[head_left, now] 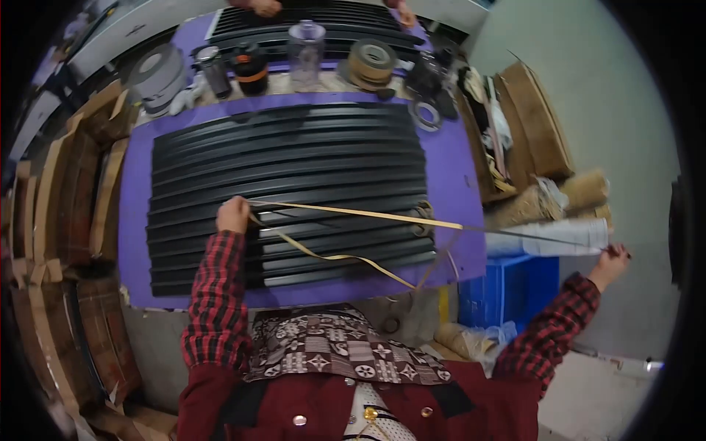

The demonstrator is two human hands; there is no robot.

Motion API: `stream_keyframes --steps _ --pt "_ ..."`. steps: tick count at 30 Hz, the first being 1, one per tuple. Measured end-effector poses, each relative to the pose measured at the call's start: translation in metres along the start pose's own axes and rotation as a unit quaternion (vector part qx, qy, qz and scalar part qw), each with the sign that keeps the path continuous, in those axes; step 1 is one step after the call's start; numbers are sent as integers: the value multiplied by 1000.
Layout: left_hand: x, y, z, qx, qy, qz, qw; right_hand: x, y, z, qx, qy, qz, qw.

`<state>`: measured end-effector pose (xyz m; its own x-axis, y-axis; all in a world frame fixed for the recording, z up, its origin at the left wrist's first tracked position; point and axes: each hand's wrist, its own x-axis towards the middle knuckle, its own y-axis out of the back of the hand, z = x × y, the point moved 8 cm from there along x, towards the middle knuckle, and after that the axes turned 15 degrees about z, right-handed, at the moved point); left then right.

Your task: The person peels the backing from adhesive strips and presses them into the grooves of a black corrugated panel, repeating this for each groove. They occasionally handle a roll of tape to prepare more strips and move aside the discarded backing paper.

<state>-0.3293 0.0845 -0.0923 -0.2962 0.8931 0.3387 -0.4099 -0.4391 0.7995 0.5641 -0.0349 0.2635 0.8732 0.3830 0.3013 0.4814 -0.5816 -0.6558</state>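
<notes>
Hands wide apart: my left hand (234, 214) is curled shut on the near end of a tan strip (353, 213), knuckles resting on the black ribbed strips (294, 147). My right hand (612, 263) is flung out well past the desk (136, 220) edge, fingers pinched closed on the far end, which looks thin and grey there. The tan strip runs taut between them, lifted clear of the black rows across nearly their whole length. A second tan ribbon (331, 257) sags loose from beside my left hand and curls down over the near edge of the desk. As I judge it, this length is all but pulled free, with only the bit under my left hand still down. The other black rows, lying side by side on the purple top, show no tan on them, so I cannot tell which of those are done. Beyond them, along the far edge, stand a brown tape roll (371, 62), a clear bottle (306, 44), a dark bottle (251, 67) and a grey roll (158, 73). Past those lies another bed of black strips with another person's hand (263, 6) on it. Cardboard (66, 191) is stacked to my left, and a blue crate (515, 290) sits to my right, below the desk.
</notes>
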Motion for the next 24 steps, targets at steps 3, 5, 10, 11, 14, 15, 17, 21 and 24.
stream_keyframes --steps 3,5,10,11,14,15,17,21,24 --pt "-18 -12 12 9 113 -74 991 55 -92 -24 -217 137 -25 966" --pt "-66 -46 116 -109 -153 -192 963 19 -208 1 -357 229 -106 899" --pt "-66 33 180 -505 -147 -451 721 -257 -462 211 -428 212 -404 780" --pt "-11 25 115 -434 -108 -279 850 -321 -487 261 -427 151 -444 773" --pt "95 51 -111 -139 113 86 980 -469 -487 409 -415 -115 -522 736" --pt "119 75 -155 -97 89 184 974 -529 -485 440 -360 -196 -547 730" --pt "148 87 -233 42 134 238 961 -645 -490 473 -391 -251 -599 652" --pt "172 60 -303 -28 250 148 956 -831 -477 530 -334 -331 -664 581" --pt "171 63 -306 -66 294 123 946 -919 -469 546 -336 -307 -690 564"
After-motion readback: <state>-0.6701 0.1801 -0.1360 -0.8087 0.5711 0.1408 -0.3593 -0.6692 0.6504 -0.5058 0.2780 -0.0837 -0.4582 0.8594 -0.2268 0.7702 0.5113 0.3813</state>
